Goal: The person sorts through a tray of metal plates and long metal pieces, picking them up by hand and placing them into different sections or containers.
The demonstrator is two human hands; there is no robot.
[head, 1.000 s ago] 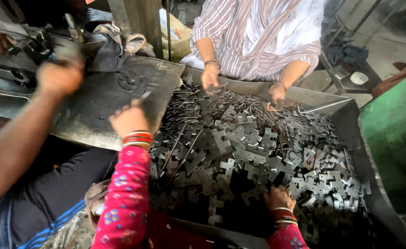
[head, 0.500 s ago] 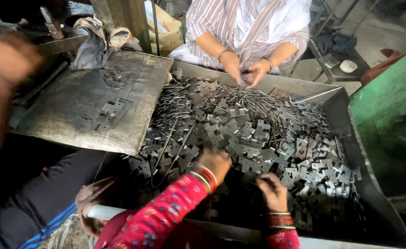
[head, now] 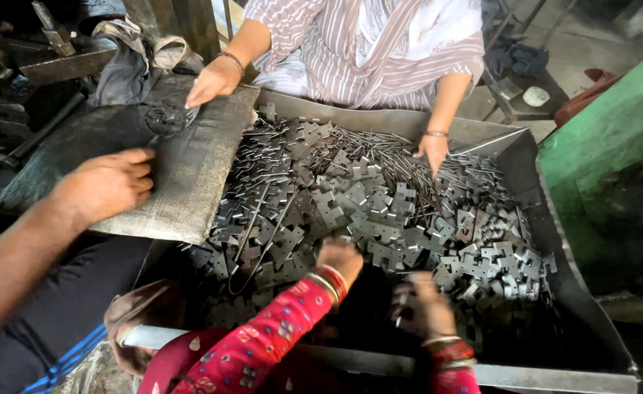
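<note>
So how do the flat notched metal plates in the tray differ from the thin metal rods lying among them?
The notched plates are flat, broad, stubby pieces with cut-out edges; the metal rods are thin, long and plain. The plates spread over most of the metal tray, while the rods bunch mostly at its far side. The left hand rests on plates; the right hand is blurred, so its hold is unclear. Both kinds are dull grey metal, heaped loose.

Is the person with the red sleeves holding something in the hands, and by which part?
It cannot be told. The left hand rests among the metal pieces in the tray. The right hand is blurred; its grip is unclear.
</note>
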